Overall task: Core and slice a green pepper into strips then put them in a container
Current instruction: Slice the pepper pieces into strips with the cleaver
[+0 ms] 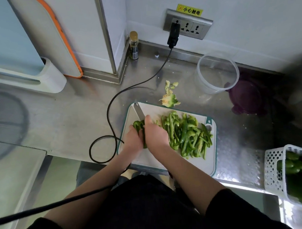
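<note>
On the white cutting board (198,166), a pile of green pepper strips (186,133) lies on the right half. My left hand (133,139) holds down an uncut piece of green pepper (138,124) at the board's left side. My right hand (154,133) grips a knife whose blade (139,111) points away from me, right beside the piece; the handle is hidden in my fist. The pepper core (169,100) and scraps lie on the counter just beyond the board. A clear round container (216,72) stands empty at the back right.
A black power cable (109,106) loops from the wall socket (187,25) past the board's left edge. A purple lid (245,97) lies by the container. A white basket (275,170) with whole green peppers sits at the right. A small bottle (133,45) stands in the corner.
</note>
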The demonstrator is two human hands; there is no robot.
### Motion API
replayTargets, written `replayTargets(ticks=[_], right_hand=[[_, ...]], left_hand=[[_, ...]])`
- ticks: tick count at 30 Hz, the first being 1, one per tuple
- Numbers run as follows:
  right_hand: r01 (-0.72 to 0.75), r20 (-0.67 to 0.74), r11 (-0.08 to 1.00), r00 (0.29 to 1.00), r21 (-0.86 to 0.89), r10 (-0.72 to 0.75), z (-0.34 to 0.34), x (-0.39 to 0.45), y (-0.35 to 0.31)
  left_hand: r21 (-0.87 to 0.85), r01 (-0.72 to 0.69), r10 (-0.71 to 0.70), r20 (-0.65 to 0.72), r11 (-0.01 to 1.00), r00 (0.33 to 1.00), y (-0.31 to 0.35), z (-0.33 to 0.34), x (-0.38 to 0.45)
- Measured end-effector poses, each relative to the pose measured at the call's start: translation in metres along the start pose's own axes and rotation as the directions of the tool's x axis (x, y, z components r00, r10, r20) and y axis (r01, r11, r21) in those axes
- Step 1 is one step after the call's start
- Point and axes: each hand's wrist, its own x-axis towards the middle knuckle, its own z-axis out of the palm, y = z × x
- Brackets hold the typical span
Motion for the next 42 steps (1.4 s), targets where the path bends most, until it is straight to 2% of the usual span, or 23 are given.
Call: replayTargets(ticks=[4, 9, 13, 16, 18, 21, 24, 32, 42], right_hand=[[-0.019, 0.002, 1.000, 1.000, -0.021, 0.019, 0.011, -0.014, 0.004], [-0.057, -0.017, 0.997, 0.998, -0.044, 0.056, 0.020, -0.021, 0.024], [-0.030, -0.040, 0.999, 0.999, -0.039, 0.028, 0.009, 0.000, 0.024], [-0.122, -0.059, 0.990, 0.990, 0.072, 0.126, 0.001, -0.004, 0.046], [-0.155, -0.055, 0.979, 0.985, 0.134, 0.163, -0.002, -0.011, 0.058], [-0.154, -0.118, 0.954, 0.975, 0.256, 0.189, -0.004, -0.020, 0.064], [-0.111, -0.194, 0.906, 0.959, 0.409, 0.205, -0.010, -0.027, 0.063], [-0.110, -0.096, 0.905, 0.982, 0.410, 0.163, -0.009, -0.031, 0.058], [-0.059, -0.070, 0.935, 0.994, 0.349, 0.089, 0.003, -0.026, 0.044]], left_hand=[[-0.071, 0.023, -0.024, -0.003, 0.997, 1.000, -0.002, -0.006, 0.003], [-0.010, -0.046, 0.047, 0.050, 0.999, 0.998, 0.001, -0.012, 0.003], [0.023, -0.032, 0.030, 0.106, 0.999, 0.994, -0.001, -0.017, 0.003], [0.008, -0.011, 0.010, 0.085, 1.000, 0.996, 0.000, -0.017, 0.003], [0.013, -0.045, 0.044, 0.083, 0.999, 0.996, 0.005, -0.014, 0.005], [0.020, -0.117, 0.113, 0.130, 0.993, 0.985, 0.014, -0.009, 0.005], [0.104, -0.141, 0.129, 0.116, 0.985, 0.985, 0.011, -0.003, 0.008], [0.176, -0.121, 0.114, 0.054, 0.977, 0.992, 0.012, -0.001, 0.009], [0.135, -0.093, 0.086, 0.054, 0.986, 0.995, 0.010, 0.001, 0.012]])
